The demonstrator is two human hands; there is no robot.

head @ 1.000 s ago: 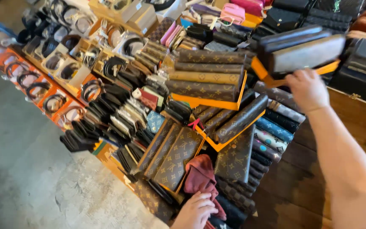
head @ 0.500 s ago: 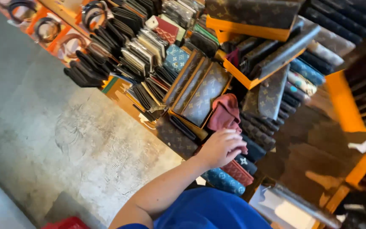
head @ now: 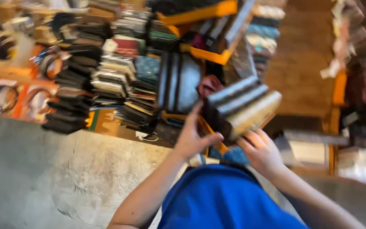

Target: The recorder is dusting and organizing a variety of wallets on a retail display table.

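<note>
I hold an orange tray of long dark patterned wallets (head: 241,105) in front of my blue shirt (head: 225,199) — my left hand (head: 193,138) closed in a grip on its near end, my right hand (head: 262,150) curled under its other side. Beyond it the table (head: 301,63) carries stacked black wallets (head: 70,99) — all blurred.
</note>
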